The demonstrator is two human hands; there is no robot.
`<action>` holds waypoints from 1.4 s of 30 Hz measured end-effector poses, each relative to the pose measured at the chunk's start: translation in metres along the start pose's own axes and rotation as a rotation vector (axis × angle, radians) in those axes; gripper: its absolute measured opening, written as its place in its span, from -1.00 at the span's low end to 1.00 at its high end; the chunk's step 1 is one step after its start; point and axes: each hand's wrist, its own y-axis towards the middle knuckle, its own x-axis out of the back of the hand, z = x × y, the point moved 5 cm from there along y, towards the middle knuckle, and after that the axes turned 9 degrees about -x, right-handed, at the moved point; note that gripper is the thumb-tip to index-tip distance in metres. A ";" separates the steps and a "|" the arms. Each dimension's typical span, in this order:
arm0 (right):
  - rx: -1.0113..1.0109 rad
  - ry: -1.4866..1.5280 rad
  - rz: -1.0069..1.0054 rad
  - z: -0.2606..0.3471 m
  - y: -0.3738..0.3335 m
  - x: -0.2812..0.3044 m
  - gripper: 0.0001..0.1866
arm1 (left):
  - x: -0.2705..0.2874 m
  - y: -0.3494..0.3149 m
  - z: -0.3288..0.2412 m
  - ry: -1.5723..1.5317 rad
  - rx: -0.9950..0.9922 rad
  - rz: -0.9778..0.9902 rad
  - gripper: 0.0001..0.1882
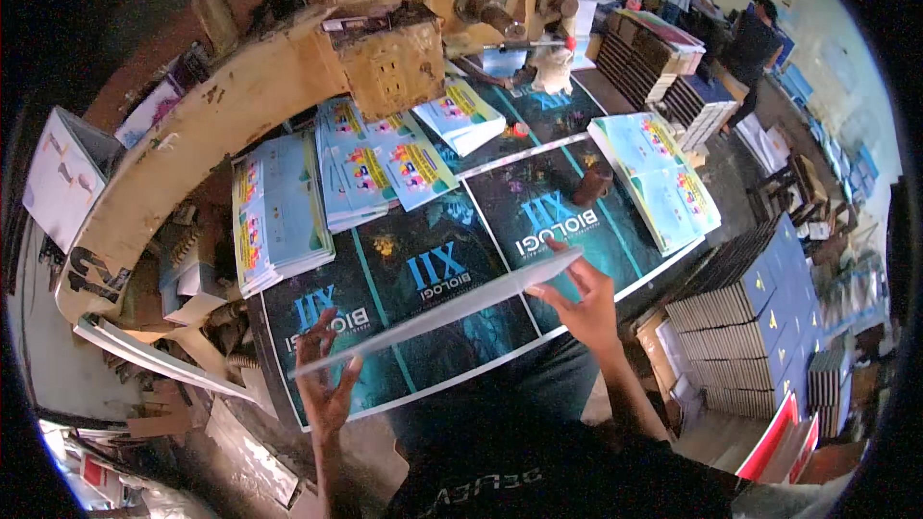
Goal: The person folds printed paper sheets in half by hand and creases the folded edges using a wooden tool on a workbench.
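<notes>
Between my two hands is a thin stack of white paper sheets (pixel 452 312), seen almost edge-on and tilted, its right end higher. My left hand (pixel 327 380) grips the lower left end, thumb on the near side and fingers beyond. The right end is pinched in my right hand (pixel 585 303), with the thumb near the edge. Beneath the stack lies a large dark teal printed sheet (pixel 500 274) covering the worktable. Piles of light blue and yellow printed sheets rest on it: one at left (pixel 281 211), one in the middle (pixel 385 159), one at right (pixel 659 178).
A worn beige machine (pixel 288 67) curves over the table's far side, with a boxy head (pixel 394 67). A small brown block (pixel 591 185) sits by the right pile. Stacked blue books (pixel 750 317) stand at right, more stacks (pixel 654 53) behind. Two people (pixel 755 48) are at the far right.
</notes>
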 end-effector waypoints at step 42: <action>-0.134 -0.009 -0.439 0.000 -0.048 -0.001 -0.73 | 0.007 -0.059 0.011 0.427 0.173 -0.457 -0.69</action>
